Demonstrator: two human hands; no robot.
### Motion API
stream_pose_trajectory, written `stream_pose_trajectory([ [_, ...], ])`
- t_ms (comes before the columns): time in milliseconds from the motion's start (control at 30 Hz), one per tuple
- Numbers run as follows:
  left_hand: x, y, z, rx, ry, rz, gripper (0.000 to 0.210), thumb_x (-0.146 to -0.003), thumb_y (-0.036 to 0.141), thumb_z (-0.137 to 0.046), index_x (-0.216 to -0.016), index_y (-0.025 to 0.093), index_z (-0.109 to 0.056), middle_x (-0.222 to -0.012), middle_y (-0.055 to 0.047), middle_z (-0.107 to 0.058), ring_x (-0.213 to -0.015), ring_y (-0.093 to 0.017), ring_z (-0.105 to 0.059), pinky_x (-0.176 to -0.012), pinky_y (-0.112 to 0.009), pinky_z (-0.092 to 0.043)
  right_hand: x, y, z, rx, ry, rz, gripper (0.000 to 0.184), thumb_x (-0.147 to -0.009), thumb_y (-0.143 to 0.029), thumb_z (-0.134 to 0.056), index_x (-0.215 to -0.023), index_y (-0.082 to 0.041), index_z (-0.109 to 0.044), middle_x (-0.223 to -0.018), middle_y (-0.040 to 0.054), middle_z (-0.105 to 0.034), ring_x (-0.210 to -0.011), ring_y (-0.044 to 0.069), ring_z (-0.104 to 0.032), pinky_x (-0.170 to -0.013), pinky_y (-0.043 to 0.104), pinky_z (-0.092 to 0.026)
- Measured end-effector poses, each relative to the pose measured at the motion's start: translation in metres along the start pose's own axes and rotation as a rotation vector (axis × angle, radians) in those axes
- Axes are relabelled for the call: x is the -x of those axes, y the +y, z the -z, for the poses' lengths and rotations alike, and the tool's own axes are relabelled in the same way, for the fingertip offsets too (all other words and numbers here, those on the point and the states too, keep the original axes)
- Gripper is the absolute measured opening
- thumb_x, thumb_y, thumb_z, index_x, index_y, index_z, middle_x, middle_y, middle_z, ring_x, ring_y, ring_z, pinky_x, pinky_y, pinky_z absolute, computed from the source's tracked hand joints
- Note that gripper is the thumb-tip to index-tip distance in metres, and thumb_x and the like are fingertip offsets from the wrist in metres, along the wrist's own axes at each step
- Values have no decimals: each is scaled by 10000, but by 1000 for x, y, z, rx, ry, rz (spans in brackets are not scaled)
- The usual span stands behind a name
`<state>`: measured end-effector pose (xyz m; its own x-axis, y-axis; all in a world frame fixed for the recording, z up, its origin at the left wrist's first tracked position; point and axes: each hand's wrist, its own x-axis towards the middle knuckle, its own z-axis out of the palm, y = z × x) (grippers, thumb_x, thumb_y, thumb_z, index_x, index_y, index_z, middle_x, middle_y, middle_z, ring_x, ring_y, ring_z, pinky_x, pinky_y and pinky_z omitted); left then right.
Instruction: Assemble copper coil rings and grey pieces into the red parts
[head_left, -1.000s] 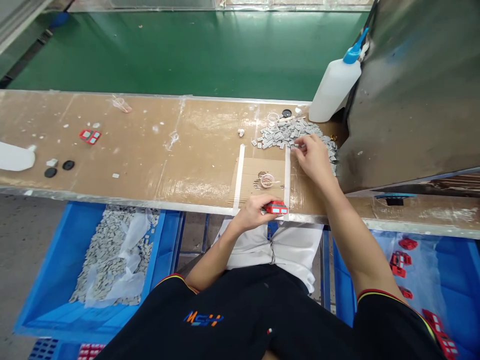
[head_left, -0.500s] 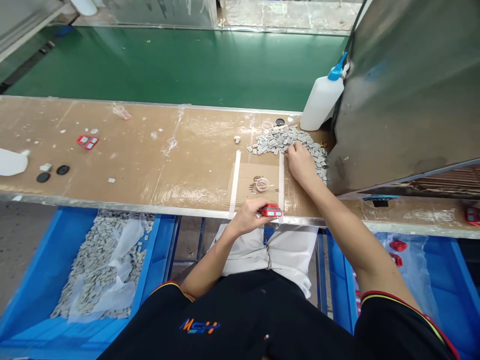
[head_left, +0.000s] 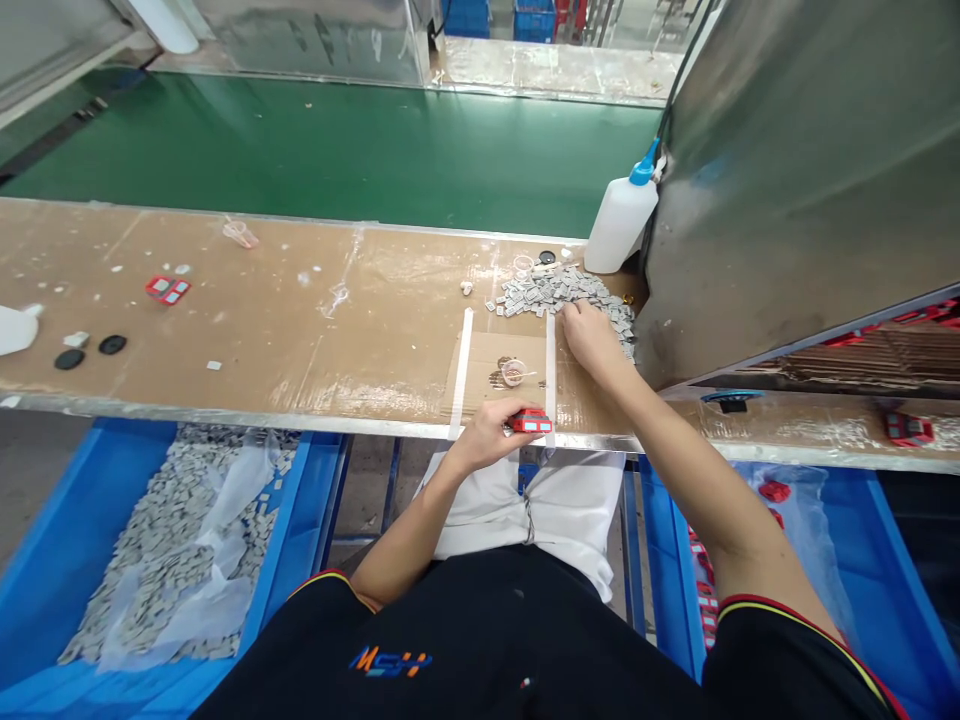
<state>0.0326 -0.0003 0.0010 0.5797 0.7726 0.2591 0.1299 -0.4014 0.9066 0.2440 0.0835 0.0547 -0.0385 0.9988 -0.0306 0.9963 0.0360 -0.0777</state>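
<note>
My left hand is closed around a red toy car body with pale, window-like panels, at the table's front edge. My right hand reaches to the near edge of a heap of small grey rectangular pieces, its fingers pinched together. Whatever lies between those fingertips is too small to make out. Between the hands and the heap, a small clear cup with a thin stick in it stands on a cardboard square taped down with white strips. Dark smears surround the cup.
A white bottle with a blue nozzle stands behind the heap, beside a metal housing. Beyond the table runs a green belt. Another red piece and black discs lie left. Blue bins sit below.
The view has tilted up a little and shifted right. My left hand keeps its hold on the red toy car body, and my right hand's fingertips remain at the heap.
</note>
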Motion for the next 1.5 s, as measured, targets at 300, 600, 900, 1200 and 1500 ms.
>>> stream_pose_trajectory([
  [300,0,2,1,-72,-11,4,242,-862,289,-754,-1047,134,-730,-951,-92,-784,-830,-199,-730,-783,-298,-581,74,19,-22,-388,137,46,172,-911,-205,-553,-868,-197,-719,-856,78,-700,-794,238,-636,-748,336,-466],
  [600,1,-14,3,15,-94,-127,512,-908,233,-697,-1405,179,-586,-1227,-134,-752,-1157,-254,-716,-1015,-402,-564,106,38,-25,-334,157,-10,149,-877,-209,-588,-750,-207,-667,-860,104,-681,-810,260,-646,-742,357,-498],
  [900,1,-7,3,216,-112,65,294,-867,241,-733,-1138,144,-677,-1037,-104,-772,-913,-197,-752,-819,-284,-600,129,0,10,-794,85,88,153,-913,-305,-596,-799,-214,-641,-750,38,-682,-658,183,-594,-636,291,-472],
  [1200,1,-6,3,168,-122,63,258,-866,253,-728,-1100,145,-709,-1028,-85,-781,-891,-183,-747,-819,-270,-592,130,-14,5,-850,-13,174,134,-923,-237,-568,-813,-203,-637,-757,30,-674,-671,165,-593,-643,265,-438],
  [1500,0,-4,4,36,-155,46,257,-849,213,-751,-1098,158,-723,-983,-62,-789,-852,-173,-741,-786,-247,-567,129,-19,-1,-797,-72,150,135,-903,-223,-579,-771,-208,-603,-740,27,-662,-673,178,-586,-638,273,-418],
])
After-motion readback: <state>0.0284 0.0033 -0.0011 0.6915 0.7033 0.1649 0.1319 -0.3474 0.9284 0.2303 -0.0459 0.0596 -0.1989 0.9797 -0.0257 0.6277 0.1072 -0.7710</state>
